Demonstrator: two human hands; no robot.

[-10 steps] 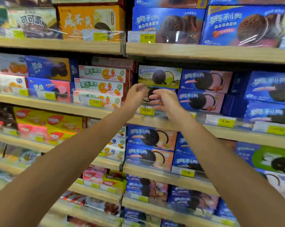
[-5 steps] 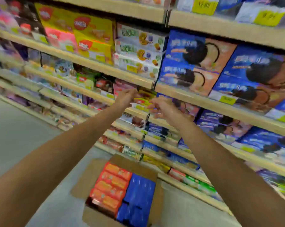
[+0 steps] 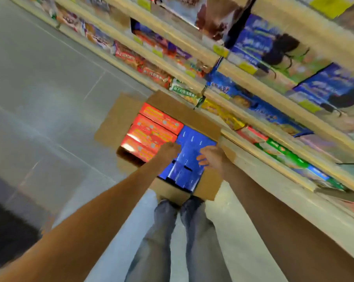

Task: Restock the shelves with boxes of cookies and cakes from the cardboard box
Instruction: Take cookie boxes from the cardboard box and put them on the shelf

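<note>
Grey tiled floor (image 3: 39,98) fills the frame from 7 to 11 o'clock, with wooden shelves (image 3: 259,123) running diagonally from 12 to 4 o'clock. Shelf stock is blurred: blue boxes (image 3: 259,43) at 1 to 2 o'clock, red packs (image 3: 129,55) at 12 o'clock, green packs (image 3: 282,151) at 3 o'clock, and yellow price tags (image 3: 247,68) along the shelf edges. An open carton (image 3: 176,107) sits on the floor at centre, just beside the lowest shelf, flaps folded outward. Contents: red boxes (image 3: 155,127) in one row fill its 9 o'clock half; blue cartons (image 3: 190,157) packed on edge fill its 3 o'clock half. The lot appears nearly full, with a dark gap at the 8 o'clock corner. The left hand (image 3: 170,149) is over the seam between red and blue stock, fingers curled downward; whether it grips anything cannot be determined. The right hand (image 3: 210,157) is over the blue cartons near the carton's 3 o'clock wall, fingers spread and holding nothing. Contact with the stock cannot be confirmed for either hand. Jeans (image 3: 172,231) stand at 6 o'clock, touching the carton's near flap.
</note>
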